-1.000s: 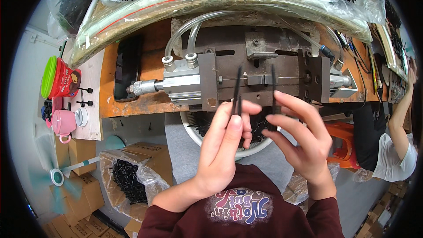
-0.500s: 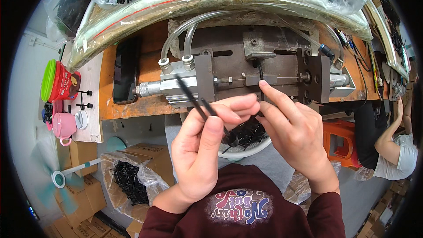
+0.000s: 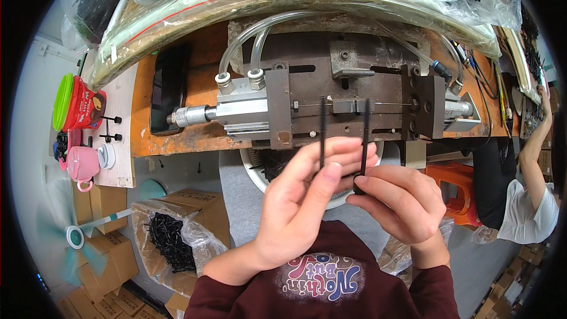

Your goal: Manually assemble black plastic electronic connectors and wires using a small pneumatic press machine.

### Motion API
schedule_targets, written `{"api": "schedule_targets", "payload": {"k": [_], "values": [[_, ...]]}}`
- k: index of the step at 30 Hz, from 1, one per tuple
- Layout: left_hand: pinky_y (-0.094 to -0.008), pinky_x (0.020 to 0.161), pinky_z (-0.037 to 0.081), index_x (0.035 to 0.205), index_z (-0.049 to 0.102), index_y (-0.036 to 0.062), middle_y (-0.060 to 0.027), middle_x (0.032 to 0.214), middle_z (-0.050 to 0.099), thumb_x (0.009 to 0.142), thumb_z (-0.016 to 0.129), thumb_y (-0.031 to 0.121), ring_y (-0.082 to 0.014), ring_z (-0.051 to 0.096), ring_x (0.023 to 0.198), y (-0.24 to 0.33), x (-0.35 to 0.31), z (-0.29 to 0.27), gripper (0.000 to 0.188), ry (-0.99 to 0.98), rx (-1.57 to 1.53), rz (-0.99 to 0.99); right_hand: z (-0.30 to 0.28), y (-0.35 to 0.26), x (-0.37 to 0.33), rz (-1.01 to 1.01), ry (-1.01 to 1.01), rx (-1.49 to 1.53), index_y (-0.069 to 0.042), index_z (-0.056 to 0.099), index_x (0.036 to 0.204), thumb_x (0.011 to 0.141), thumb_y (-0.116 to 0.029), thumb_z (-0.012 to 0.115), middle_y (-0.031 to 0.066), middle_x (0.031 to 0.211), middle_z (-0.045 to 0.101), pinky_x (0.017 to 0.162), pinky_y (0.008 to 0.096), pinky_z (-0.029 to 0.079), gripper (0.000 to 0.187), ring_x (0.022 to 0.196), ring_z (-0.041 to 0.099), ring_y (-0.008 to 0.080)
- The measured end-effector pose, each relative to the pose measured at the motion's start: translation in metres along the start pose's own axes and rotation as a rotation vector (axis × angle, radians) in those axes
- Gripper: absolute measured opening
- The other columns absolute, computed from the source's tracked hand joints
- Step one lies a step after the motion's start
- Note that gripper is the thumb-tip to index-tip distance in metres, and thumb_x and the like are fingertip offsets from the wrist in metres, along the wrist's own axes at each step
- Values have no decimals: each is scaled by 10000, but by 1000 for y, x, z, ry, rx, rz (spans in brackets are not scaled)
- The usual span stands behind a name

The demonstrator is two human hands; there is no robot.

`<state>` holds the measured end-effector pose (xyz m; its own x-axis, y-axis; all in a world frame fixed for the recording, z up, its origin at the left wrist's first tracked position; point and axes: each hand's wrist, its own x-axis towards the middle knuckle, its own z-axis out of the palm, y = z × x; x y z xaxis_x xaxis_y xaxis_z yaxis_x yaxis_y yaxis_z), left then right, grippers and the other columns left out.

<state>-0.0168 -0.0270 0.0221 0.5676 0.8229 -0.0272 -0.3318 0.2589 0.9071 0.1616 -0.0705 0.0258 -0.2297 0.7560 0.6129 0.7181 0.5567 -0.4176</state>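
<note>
My left hand is closed round a thin black rod, which stands upright between thumb and fingers. My right hand pinches the thick lower end of a second thin black rod, which points up beside my left fingertips. Both hands are just on the near side of a metal clamping fixture. Between its two side blocks sit two small dark jaws with a narrow gap and no rod between them. Partly hidden under my hands is a white basket with black pieces inside.
Clear air hoses arch behind the fixture. A dark phone-like slab lies on the wooden bench. At left stand a pink cup and a red tub. Below is a bagged box of black rods. Another person sits at right.
Both hands have drawn back from the fixture toward me. The rod that stood at its jaws is gone from there, and the jaws have parted. My right hand now pinches a rod.
</note>
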Motion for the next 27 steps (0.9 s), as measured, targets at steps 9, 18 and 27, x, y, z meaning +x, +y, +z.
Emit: {"api": "schedule_targets", "payload": {"k": [9,18,27], "values": [[-349,1018,499,1483,363,-81,-219,1384,588,1095,355,120,-256,602,1232,-7,-1,-7,437,15,339,139,9,9,-2,50,1,26,13,726,1007,693,-10,843,116,927,681,608,317,576,336,754,697,243],[-227,708,425,1455,398,-80,-122,1071,617,992,555,76,-86,484,772,15,-6,-12,513,20,89,37,17,23,4,57,-175,-212,19,656,1012,742,-40,693,220,1321,626,714,343,567,279,821,701,261],[-400,934,579,1450,402,-115,-250,1222,612,899,576,-98,-377,653,1150,32,-7,-11,579,74,226,164,9,9,19,90,-318,-368,-12,650,984,719,-85,692,191,1279,656,586,291,511,278,588,607,166]]}}
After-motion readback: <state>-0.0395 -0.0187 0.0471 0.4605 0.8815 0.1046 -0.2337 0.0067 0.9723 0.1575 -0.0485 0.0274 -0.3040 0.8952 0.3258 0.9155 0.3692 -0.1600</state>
